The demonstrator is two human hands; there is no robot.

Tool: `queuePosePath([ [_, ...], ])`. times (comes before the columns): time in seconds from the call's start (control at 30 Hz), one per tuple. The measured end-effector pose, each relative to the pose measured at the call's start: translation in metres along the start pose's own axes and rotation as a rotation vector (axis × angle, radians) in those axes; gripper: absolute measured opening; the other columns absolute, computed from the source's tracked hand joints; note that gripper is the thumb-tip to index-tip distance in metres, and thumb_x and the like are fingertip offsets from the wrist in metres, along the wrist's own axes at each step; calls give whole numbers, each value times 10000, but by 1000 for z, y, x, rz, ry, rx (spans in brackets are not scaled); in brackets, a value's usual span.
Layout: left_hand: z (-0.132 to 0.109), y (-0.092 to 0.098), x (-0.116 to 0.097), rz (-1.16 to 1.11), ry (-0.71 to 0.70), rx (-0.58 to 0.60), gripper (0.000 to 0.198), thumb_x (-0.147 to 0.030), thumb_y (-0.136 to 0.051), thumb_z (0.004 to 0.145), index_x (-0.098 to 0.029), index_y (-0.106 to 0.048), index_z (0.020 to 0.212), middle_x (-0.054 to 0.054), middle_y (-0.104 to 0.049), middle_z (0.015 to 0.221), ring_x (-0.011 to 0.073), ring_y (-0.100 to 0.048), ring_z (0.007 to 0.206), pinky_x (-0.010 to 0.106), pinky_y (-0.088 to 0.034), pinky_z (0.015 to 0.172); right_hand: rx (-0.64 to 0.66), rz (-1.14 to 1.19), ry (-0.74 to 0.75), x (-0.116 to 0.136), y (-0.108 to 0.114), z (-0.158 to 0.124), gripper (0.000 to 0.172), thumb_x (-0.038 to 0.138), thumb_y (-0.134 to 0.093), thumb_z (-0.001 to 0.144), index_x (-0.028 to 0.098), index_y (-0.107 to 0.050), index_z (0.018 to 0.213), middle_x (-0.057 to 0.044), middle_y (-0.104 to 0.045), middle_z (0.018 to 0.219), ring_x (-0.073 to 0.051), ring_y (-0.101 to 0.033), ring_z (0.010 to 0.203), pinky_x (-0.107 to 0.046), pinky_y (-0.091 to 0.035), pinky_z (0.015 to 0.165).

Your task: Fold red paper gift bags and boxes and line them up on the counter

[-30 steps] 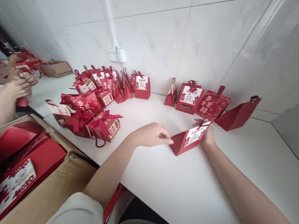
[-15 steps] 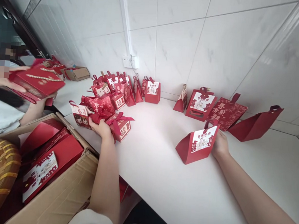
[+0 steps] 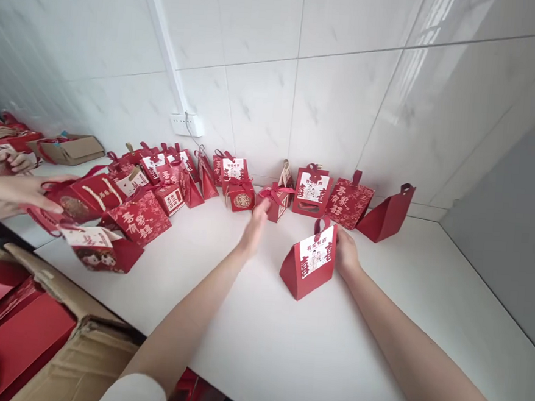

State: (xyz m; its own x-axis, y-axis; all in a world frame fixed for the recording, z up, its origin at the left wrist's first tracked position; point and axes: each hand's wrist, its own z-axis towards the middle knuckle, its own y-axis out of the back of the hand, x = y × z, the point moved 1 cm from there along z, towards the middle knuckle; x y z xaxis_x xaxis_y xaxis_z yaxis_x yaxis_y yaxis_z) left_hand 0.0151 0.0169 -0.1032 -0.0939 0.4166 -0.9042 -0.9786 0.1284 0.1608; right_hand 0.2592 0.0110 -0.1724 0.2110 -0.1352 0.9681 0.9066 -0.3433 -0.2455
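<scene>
The foremost red box [image 3: 307,275] partly hides the right hand [image 3: 348,253], while the lower-left corner crops the carton [image 3: 83,358].

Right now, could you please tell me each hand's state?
Left hand: at a small ribboned box; grip cannot be told.
Right hand: at the nearest white-labelled box, fingers partly hidden; grip cannot be told.

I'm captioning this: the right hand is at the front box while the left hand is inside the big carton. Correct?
Not quite: the left hand is at a ribboned box, not inside the big carton, as the head view shows. The right hand is indeed at the front box.
</scene>
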Motion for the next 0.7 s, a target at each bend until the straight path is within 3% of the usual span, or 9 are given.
queuePosePath([
  [0.03, -14, -12, -7, 42, -71, 219, 847, -675, -492, 772, -215, -265, 1446, 110, -246, 1524, 278, -200, 1412, 426, -157, 1158, 9, 34, -22, -1, 0, 1, 361, 548, -579, 741, 192, -597, 689, 3, -629, 628, -164, -570, 587, -283, -457, 569],
  [0.07, -28, -22, -11, 90, -99, 353, 988, -636, -639, 683, -240, -192, 1471, 112, -237, 1526, 294, -196, 1411, 442, -160, 1155, 17, 49, -31, -1, 0, 3, 347, 535, -590, 741, 192, -596, 686, 6, -629, 621, -161, -569, 581, -281, -454, 566],
  [0.13, -51, -37, -14, 167, -73, 479, 1207, -537, -789, 555, -277, -68, 1487, 127, -276, 1507, 325, -238, 1392, 488, -215, 1125, 30, 59, -38, -3, 1, 5, 320, 509, -610, 739, 190, -599, 707, 8, -635, 618, -159, -560, 557, -288, -450, 556],
  [0.2, -61, -47, -9, 192, 1, 450, 1224, -480, -811, 551, -291, -41, 1484, 136, -357, 1460, 327, -326, 1348, 498, -288, 1082, 45, 69, -46, -4, 2, 6, 312, 497, -642, 719, 188, -598, 730, 4, -641, 615, -169, -560, 541, -308, -455, 551],
  [0.33, -47, -44, 19, 105, 146, 199, 807, -453, -679, 737, -235, -290, 1410, 124, -568, 1237, 243, -544, 1143, 412, -413, 983, 125, 107, -62, -4, -2, 3, 386, 567, -637, 707, 199, -622, 821, -30, -702, 765, -233, -643, 686, -369, -515, 654],
  [0.47, -25, -25, 51, 128, 224, 120, 392, -462, -612, 776, -157, -600, 1022, 91, -661, 993, 195, -622, 931, 346, -462, 888, 400, 206, -20, 1, -14, -8, 583, 697, -357, 836, 260, -588, 1146, -37, -670, 1126, -264, -630, 1020, -418, -499, 873],
  [0.57, -18, -17, 60, 203, 200, 89, 329, -457, -615, 763, -161, -618, 908, 60, -667, 889, 188, -625, 861, 333, -469, 847, 533, 133, 61, 2, -19, -15, 618, 701, -298, 857, 277, -509, 1253, -33, -607, 1246, -251, -554, 1162, -421, -438, 984],
  [0.63, -19, -17, 56, 227, 177, 63, 358, -478, -558, 804, -167, -626, 968, 67, -671, 920, 205, -625, 902, 353, -457, 879, 551, -5, 113, -1, -20, -17, 577, 670, -356, 862, 286, -469, 1278, -30, -556, 1310, -240, -502, 1221, -422, -392, 1031],
  [0.7, -23, -20, 46, 160, 135, 106, 449, -520, -450, 859, -181, -608, 1109, 89, -652, 1081, 229, -583, 1069, 374, -405, 980, 526, -183, 159, -3, -21, -20, 546, 627, -412, 867, 295, -436, 1299, -29, -512, 1355, -230, -465, 1252, -424, -350, 1061],
])
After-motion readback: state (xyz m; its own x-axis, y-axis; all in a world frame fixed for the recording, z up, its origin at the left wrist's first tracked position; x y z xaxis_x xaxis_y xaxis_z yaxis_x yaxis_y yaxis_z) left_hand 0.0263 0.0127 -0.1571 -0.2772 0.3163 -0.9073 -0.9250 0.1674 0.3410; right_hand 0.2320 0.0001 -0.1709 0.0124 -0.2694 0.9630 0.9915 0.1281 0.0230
